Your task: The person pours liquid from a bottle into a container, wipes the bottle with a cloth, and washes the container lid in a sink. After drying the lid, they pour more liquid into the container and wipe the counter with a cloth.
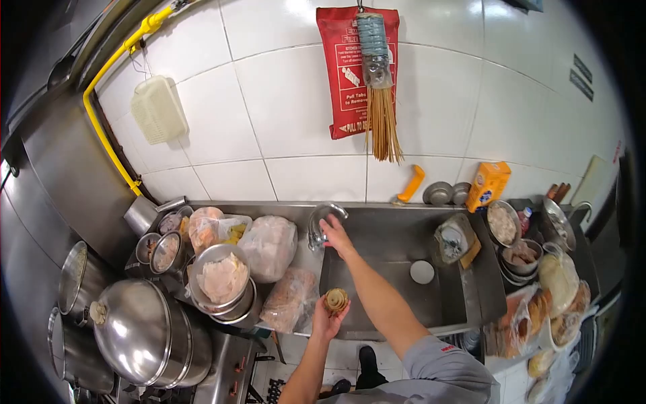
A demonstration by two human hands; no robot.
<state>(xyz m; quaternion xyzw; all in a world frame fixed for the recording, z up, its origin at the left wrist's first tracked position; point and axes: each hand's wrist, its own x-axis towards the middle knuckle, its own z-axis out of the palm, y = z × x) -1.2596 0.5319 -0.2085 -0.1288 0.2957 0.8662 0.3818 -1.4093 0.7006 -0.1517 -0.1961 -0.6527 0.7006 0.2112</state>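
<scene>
My left hand [326, 322] is low at the front edge of the sink, its fingers wrapped round a small round brownish thing with concentric rings [336, 301]. Its exact kind is too small to make out. With my right arm stretched forward, my right hand [336, 237] is at the silver faucet [315, 229] by the sink's back left corner. The fingers close on the faucet, partly hiding it. The steel sink [377, 236] lies below and to the right, with a white round object [422, 272] on its bottom.
Bagged meat [269, 248] and a steel bowl of pale meat [219, 276] crowd the left counter. A large domed steel pot [134, 330] stands at the lower left. On the right are an orange box [488, 185], bowls of food and bread bags [531, 316]. A stick brush [382, 114] hangs above.
</scene>
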